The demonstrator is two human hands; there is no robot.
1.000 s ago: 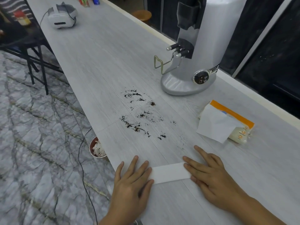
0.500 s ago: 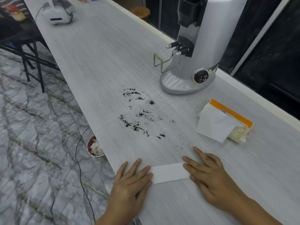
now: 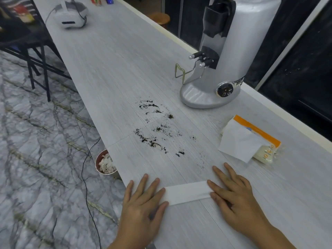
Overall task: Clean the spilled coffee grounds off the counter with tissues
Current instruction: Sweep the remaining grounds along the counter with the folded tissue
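Folded tissue (image 3: 186,193) flat on the counter (image 3: 107,69), close to the left long edge at the near end, long axis crosswise, left to right. Pinned at both ends: left hand (image 3: 142,209) flat on the left end, right hand (image 3: 233,200) flat on the right end, fingers of both straight and spread, nothing gripped or pinched.

Coffee grounds (image 3: 152,142) straight ahead of the strip, farther up the counter and well apart from it, scattered in several dark patches between the left edge and the base of the grinder (image 3: 233,60). Thickest patches a little left of the strip's middle, so probably nearer the left hand. Thin trail of specks just ahead of the right hand, possibly grounds too, though too faint to say for sure.

Strip broadside to the spill: seemingly well set for a push forward, away from the body, with both hands together. Wiping apparently not yet begun.

Tissue pack (image 3: 264,150) toward the right edge, beyond the right hand, one sheet sticking out. Metal bowl (image 3: 105,164) below the left edge, near the left hand, a likely catch for the sweepings.
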